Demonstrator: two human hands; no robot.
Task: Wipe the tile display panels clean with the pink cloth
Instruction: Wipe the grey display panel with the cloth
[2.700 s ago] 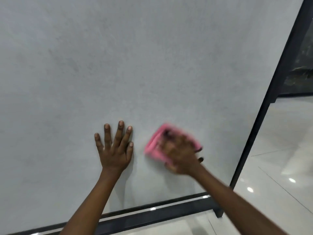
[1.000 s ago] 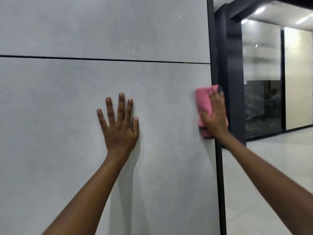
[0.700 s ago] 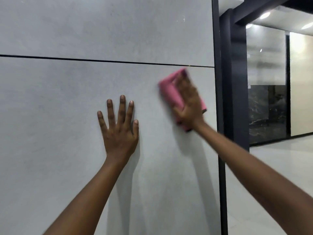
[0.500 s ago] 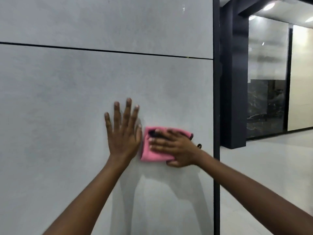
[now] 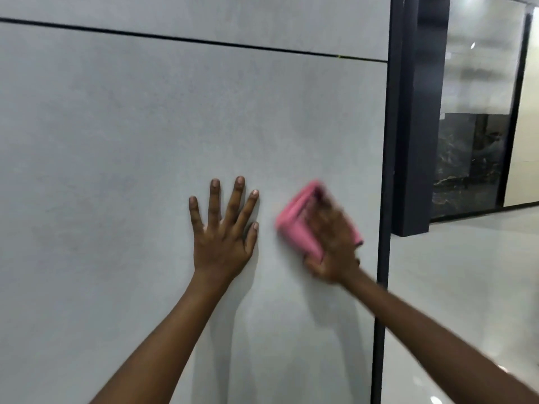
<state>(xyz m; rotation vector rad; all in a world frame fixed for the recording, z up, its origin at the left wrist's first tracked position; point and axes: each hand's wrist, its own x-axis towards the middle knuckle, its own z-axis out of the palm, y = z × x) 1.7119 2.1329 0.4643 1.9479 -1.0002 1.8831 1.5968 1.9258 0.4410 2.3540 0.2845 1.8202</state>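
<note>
A large grey tile display panel fills most of the head view, with a thin dark joint line across its top. My left hand lies flat on the panel, fingers spread and straight. To its right, my right hand presses a folded pink cloth against the panel; hand and cloth are motion-blurred. The cloth's left part shows; the rest is under my palm and fingers.
A black frame strip edges the panel on the right, with a dark pillar behind it. Beyond are glossy tile panels, a dark marble panel and a shiny pale floor.
My right hand swept the cloth from the panel's right edge up and left, down beside my left hand, and now back to the right. My left hand stays flat on the panel.
</note>
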